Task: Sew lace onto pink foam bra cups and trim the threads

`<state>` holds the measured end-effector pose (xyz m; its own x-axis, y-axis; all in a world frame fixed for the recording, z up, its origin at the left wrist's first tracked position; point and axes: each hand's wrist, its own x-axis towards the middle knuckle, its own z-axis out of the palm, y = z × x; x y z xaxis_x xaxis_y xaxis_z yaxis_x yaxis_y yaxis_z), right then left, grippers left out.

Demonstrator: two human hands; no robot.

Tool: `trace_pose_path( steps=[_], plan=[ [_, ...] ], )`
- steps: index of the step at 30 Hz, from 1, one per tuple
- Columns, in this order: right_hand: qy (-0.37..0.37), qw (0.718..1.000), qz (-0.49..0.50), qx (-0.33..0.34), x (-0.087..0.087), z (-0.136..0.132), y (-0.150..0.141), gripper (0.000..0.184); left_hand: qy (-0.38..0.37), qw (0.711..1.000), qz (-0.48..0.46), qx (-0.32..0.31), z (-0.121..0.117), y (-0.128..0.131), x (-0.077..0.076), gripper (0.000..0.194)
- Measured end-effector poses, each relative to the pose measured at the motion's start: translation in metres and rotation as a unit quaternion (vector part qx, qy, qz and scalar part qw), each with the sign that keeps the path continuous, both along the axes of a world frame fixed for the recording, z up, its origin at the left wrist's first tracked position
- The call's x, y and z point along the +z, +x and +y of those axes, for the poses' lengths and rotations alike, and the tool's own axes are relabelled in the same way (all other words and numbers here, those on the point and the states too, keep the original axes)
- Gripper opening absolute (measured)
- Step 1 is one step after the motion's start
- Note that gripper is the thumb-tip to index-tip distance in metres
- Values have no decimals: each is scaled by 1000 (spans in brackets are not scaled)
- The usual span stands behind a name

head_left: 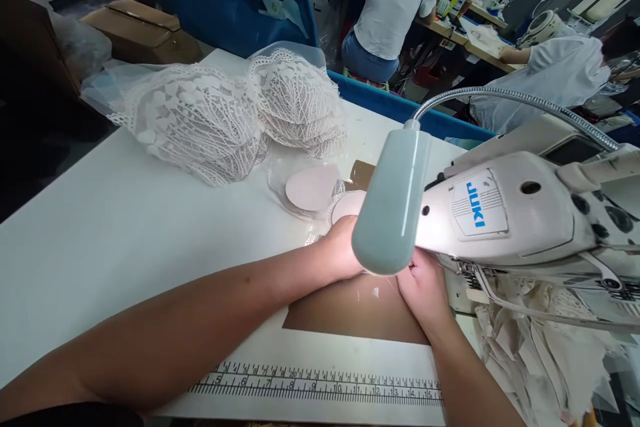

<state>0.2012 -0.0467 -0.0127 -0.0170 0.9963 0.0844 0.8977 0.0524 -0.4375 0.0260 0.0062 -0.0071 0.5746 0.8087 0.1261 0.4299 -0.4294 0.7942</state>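
Work appears under way: a smooth, pale-pink rounded pad [349, 202] sits at the left hand [345, 250], near the white JUKI sewing machine [530, 213]. A sage-green tapered lamp [393, 207] hides the fingertips, so what left or right hand [425, 280] grips, I cannot tell. Whether the openwork white lace heaps [195, 123] on the smooth white bench [150, 240] are finished is unclear.

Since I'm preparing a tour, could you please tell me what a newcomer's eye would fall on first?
Probably the pale green lamp right of centre, partly hiding the left hand and right hand. Then the nearby white JUKI machine to its right, and the white lace piles on the table, left of centre.
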Motion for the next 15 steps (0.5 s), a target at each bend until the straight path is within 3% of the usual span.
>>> trace_pose_path(
  steps=[7, 15],
  plan=[
    [-17, 999, 21, -23, -7, -3, 3, 31, 37, 993, 108, 17, -2, -10, 27, 25],
    [-27, 999, 40, -9, -15, -5, 9, 43, 126, 977, 171, -31, 5, 2, 4, 19]
  ],
)
